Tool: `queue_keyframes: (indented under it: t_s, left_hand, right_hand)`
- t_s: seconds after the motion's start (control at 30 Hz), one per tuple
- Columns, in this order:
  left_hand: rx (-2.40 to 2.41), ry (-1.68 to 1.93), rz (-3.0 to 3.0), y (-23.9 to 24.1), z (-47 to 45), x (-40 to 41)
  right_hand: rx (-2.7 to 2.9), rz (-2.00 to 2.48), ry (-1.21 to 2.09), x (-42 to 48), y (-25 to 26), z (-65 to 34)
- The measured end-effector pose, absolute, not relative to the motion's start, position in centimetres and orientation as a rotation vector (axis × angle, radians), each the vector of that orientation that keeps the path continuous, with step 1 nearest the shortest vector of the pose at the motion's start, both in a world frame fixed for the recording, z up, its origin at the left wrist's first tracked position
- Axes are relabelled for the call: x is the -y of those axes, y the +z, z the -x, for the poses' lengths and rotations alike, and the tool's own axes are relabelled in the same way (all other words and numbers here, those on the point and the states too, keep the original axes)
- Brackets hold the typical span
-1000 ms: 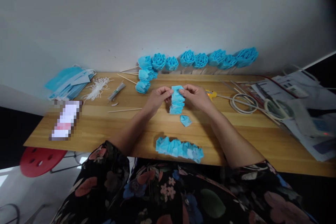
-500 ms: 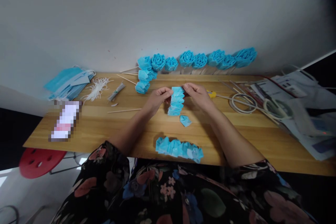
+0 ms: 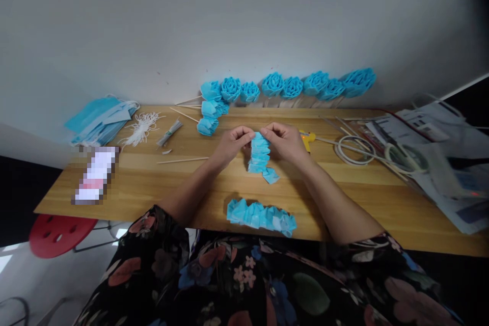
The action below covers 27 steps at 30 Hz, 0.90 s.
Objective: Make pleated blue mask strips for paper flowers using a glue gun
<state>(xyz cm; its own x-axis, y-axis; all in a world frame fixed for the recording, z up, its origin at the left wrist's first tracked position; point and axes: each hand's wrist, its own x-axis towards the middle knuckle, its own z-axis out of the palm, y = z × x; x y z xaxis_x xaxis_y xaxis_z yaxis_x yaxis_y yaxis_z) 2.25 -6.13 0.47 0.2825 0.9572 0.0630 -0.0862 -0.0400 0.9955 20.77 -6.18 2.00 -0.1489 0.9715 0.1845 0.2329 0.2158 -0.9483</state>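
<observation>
The left hand and the right hand pinch the top of a blue folded strip, over the middle of the wooden table. A small blue piece is by its bottom end. Closer to the person lies a blue ruffled strip. A yellow tool is beside the right hand. Blue flowers sit by the wall.
</observation>
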Motion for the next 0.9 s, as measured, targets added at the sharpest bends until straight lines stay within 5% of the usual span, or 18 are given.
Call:
queue_keyframes:
  t_s: [0.9]
  left_hand:
    - [-0.938, 1.112, -1.179, 0.48, -2.15, 5.96]
  right_hand:
    - [1.568, 1.164, 1.136, 5.56, 1.79, -21.19]
